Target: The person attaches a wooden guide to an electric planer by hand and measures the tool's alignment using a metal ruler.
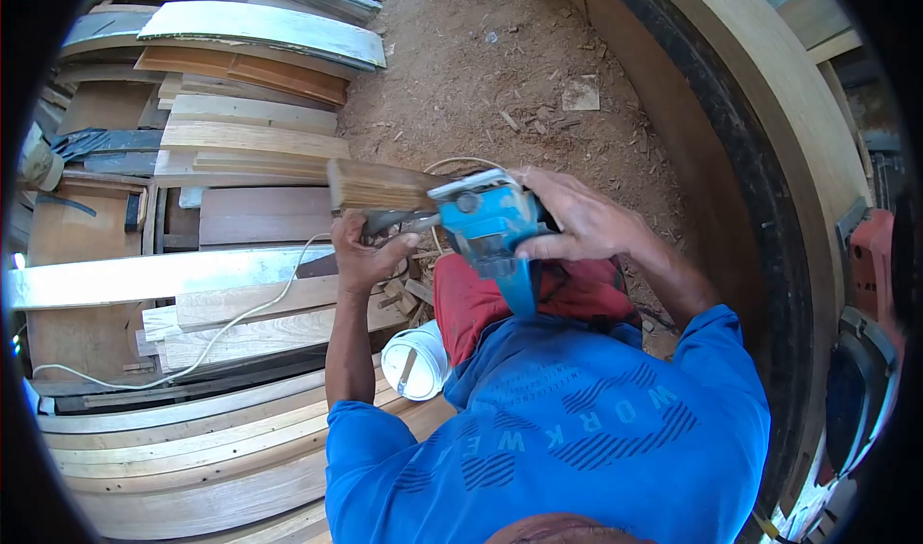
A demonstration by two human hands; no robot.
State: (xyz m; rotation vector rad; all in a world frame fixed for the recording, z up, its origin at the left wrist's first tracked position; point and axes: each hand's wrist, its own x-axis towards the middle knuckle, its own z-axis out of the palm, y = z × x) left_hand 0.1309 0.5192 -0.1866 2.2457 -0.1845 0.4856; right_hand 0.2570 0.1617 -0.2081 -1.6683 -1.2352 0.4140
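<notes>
Here I am with my right hand point(585, 219) wrapped over the back of the blue power tool point(492, 219), its front right up against the brown wooden piece point(380, 186), while my left hand point(363, 258) grips that piece from beneath its near edge, thumb out toward the tool. All of it sits up above my red-clad lap point(471, 299), with stacked planks point(255, 138) off to my left, a white bucket point(437, 344) by my leg and shavings scattered over the dirt floor point(452, 73) ahead!
</notes>
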